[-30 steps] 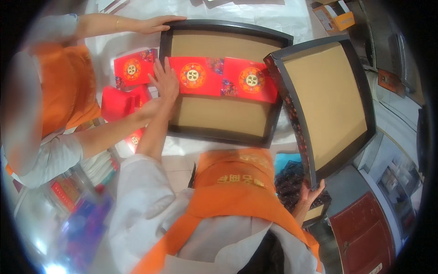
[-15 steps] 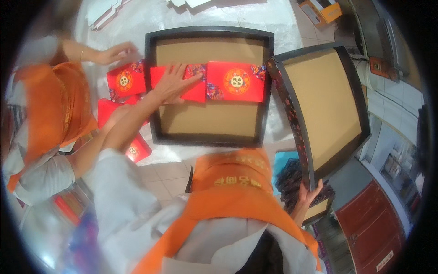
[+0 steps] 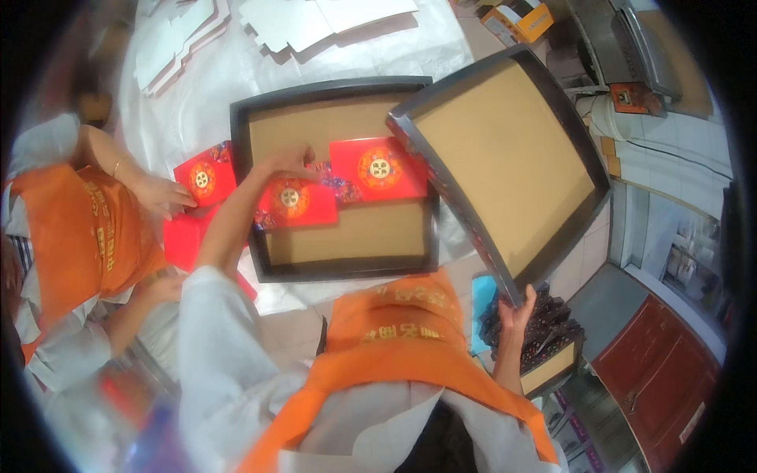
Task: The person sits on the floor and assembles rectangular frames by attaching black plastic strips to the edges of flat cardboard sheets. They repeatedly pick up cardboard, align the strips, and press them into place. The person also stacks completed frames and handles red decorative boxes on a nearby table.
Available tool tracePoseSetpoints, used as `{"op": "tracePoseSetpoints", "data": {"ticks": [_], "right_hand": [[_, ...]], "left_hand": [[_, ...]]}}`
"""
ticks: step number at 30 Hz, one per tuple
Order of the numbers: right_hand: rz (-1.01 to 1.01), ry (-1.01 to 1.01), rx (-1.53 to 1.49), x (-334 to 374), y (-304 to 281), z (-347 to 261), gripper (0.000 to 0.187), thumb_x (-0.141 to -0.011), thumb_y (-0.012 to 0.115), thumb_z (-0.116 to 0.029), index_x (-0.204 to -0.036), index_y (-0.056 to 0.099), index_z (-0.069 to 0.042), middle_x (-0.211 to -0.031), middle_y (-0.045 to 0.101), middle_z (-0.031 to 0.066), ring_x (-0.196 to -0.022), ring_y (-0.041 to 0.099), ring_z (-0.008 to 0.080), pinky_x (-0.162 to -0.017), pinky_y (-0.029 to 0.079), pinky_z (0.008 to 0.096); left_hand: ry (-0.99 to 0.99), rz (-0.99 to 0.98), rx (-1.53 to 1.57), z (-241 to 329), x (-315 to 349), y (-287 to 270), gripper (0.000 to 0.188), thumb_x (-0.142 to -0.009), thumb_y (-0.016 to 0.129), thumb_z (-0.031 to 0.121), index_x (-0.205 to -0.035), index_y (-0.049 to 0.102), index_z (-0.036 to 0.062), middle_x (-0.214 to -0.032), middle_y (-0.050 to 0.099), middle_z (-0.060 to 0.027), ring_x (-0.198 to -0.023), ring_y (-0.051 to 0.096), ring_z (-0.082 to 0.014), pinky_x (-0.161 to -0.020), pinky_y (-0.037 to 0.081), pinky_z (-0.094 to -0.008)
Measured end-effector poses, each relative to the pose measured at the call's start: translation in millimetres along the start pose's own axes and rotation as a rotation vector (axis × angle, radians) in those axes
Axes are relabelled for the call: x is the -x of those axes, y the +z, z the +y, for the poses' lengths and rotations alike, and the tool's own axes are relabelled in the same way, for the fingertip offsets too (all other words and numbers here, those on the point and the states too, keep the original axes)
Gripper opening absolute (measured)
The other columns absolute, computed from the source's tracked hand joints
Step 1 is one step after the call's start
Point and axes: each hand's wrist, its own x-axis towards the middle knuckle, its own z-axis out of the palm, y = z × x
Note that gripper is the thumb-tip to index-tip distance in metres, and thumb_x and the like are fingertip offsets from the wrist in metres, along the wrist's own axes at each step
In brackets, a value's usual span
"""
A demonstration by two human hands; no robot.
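Two large black trays (image 3: 505, 142); two red boxes (image 3: 374, 173) across one; two white card stacks (image 3: 327, 20); two orange aprons (image 3: 394, 323).

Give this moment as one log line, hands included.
left hand: at red box over black tray | right hand: gripping second tray by corner | co-worker's hand: at another red box

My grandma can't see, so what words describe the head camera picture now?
A person's left hand is at two red patterned boxes over a black-rimmed tray, while the right hand holds a second tray by its corner. At left, a co-worker's hand is at another red box.
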Motion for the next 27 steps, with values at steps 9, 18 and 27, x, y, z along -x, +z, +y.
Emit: {"op": "tracePoseSetpoints", "data": {"ticks": [9, 18, 27], "right_hand": [[-0.155, 0.136, -0.133, -9, 31, 58, 0.070, -0.071, 0.063, -0.027, -0.128, 0.032, 0.002, -0.128, 0.040, 0.0137, -0.117, 0.038, 0.0283, -0.104, 0.026, 0.0405], [-0.040, 0.130, -0.104, -32, 12, 44, 0.056, -0.074, 0.061, -0.028, -0.119, 0.043, 0.001, -0.114, 0.051, 0.0128, -0.105, 0.047, 0.0268, -0.094, 0.035, 0.0397], [-0.051, 0.151, -0.066, -23, 20, 35, 0.049, -0.077, 0.060, -0.028, -0.113, 0.047, 0.002, -0.110, 0.053, 0.0135, -0.104, 0.048, 0.0261, -0.092, 0.036, 0.0386]], "left_hand": [[0.102, -0.237, 0.069, 36, 36, 103, 0.067, -0.058, 0.070, 0.054, -0.099, 0.058, 0.0012, -0.097, 0.057, -0.0196, -0.090, 0.055, -0.0319, -0.077, 0.043, -0.0378], [0.183, 0.109, 0.481, 88, 157, 52, 0.046, -0.074, 0.067, 0.020, -0.110, 0.046, 0.0004, -0.100, 0.057, -0.0153, -0.095, 0.055, -0.0245, -0.078, 0.044, -0.0346], [-0.131, 1.557, 1.914, 35, 195, 131, 0.023, -0.083, 0.059, 0.016, -0.099, 0.050, 0.0025, -0.083, 0.055, -0.0025, -0.074, 0.052, -0.0091, -0.068, 0.044, -0.0215]]}}
